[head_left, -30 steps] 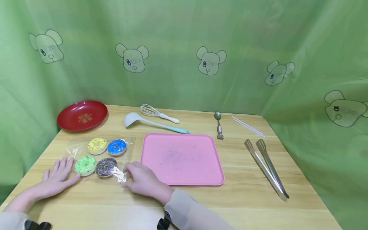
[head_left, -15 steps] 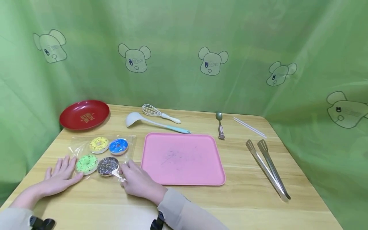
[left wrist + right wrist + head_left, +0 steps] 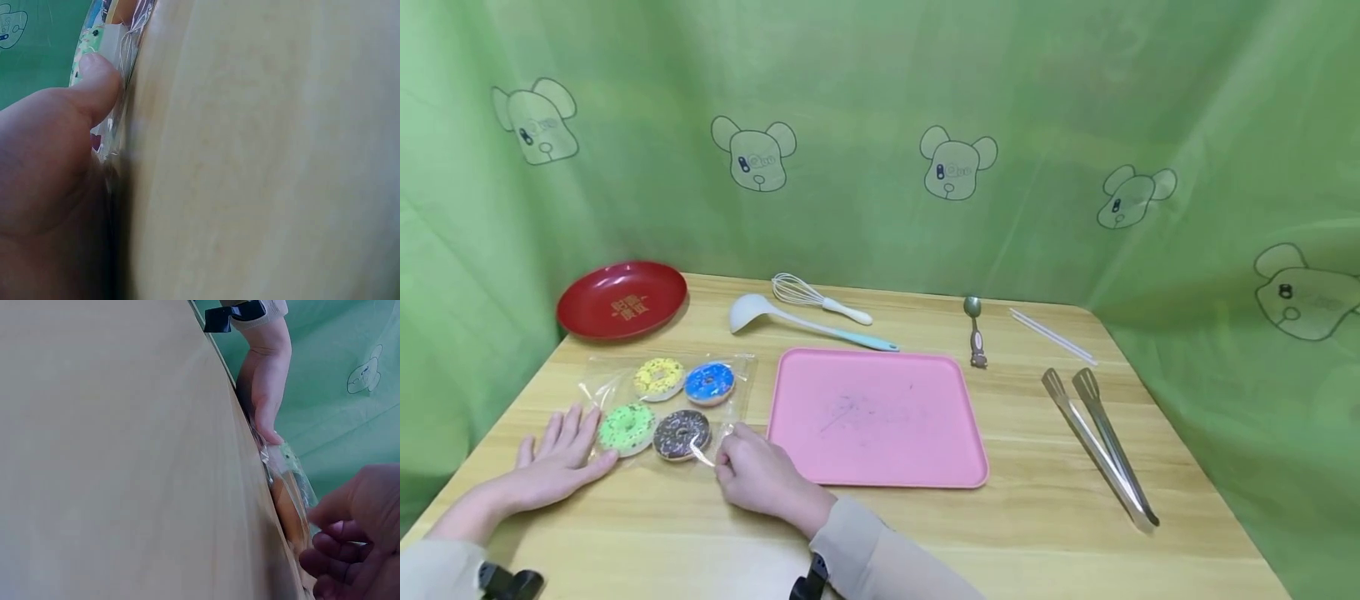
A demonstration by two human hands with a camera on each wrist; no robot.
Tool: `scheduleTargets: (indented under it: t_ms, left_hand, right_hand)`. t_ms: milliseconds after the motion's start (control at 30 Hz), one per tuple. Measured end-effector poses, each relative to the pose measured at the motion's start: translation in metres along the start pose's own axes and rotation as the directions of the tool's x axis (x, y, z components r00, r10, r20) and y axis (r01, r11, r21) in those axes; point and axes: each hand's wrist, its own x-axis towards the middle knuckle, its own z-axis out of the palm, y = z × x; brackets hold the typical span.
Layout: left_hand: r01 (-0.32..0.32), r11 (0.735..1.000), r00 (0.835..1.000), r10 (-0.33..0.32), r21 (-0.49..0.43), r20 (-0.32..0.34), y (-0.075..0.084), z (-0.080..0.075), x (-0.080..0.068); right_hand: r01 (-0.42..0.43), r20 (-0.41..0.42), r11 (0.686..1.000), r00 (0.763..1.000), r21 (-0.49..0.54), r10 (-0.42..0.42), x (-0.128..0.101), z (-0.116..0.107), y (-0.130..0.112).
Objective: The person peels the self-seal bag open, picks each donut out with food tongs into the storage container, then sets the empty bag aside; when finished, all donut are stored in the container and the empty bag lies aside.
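Observation:
A clear plastic bag (image 3: 741, 392) lies flat on the wooden table (image 3: 1015, 533) and holds a yellow donut (image 3: 658, 377), a blue donut (image 3: 708, 382), a green donut (image 3: 626, 428) and a chocolate donut (image 3: 681, 434). My left hand (image 3: 568, 442) lies flat with spread fingers on the bag's left edge, beside the green donut. In the left wrist view its thumb (image 3: 94, 81) presses the plastic. My right hand (image 3: 721, 457) pinches the bag's near right corner with curled fingers (image 3: 350, 550), next to the chocolate donut.
A pink tray (image 3: 876, 417) sits just right of the bag. A red plate (image 3: 622, 300) stands at the back left. A ladle (image 3: 805, 321), a whisk (image 3: 820, 298), a spoon (image 3: 974, 329) and thin white sticks (image 3: 1052, 335) lie along the back. Metal tongs (image 3: 1101, 442) lie at the right.
My right hand has shifted slightly left and toward the chocolate donut, and the crinkled bag corner it holds now lies lower and flatter. The left hand has stayed put.

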Motion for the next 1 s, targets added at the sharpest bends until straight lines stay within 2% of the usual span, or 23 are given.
scheduleTargets:
  t_ms: [200, 333, 433, 600, 767, 900, 1000]
  left_hand:
    - [0.000, 1.000, 1.000, 0.000, 0.013, 0.000, 0.001, 0.003, -0.001]
    - [0.003, 1.000, 1.000, -0.003, 0.017, -0.001, -0.001, 0.004, -0.001]
    - [0.002, 0.999, 1.000, -0.001, 0.035, -0.009, -0.003, 0.004, 0.000]
    - [-0.001, 0.999, 1.000, 0.002, 0.052, -0.004, -0.003, 0.003, 0.002]
    - [0.004, 0.998, 1.000, -0.004, 0.058, 0.008, -0.002, 0.000, 0.001]
    - [0.004, 0.998, 1.000, -0.004, 0.056, 0.007, -0.001, 0.000, 0.001]
    - [0.005, 0.999, 1.000, -0.005, 0.051, 0.006, 0.000, 0.000, 0.000]
  right_hand:
    - [-0.064, -0.011, 0.982, 0.998, 0.177, 0.067, -0.004, -0.007, 0.008]
    - [-0.118, -0.001, 0.931, 0.992, 0.346, 0.125, -0.007, -0.013, 0.015]
    - [-0.159, 0.004, 0.888, 0.985, 0.432, 0.174, -0.009, -0.017, 0.020]
    - [-0.196, 0.008, 0.852, 0.975, 0.486, 0.220, -0.014, -0.020, 0.025]
    - [-0.205, 0.042, 0.827, 0.976, 0.523, 0.215, -0.017, -0.020, 0.029]
    - [-0.205, 0.062, 0.822, 0.977, 0.532, 0.204, -0.019, -0.020, 0.032]
    - [-0.198, 0.067, 0.834, 0.979, 0.514, 0.192, -0.019, -0.021, 0.034]
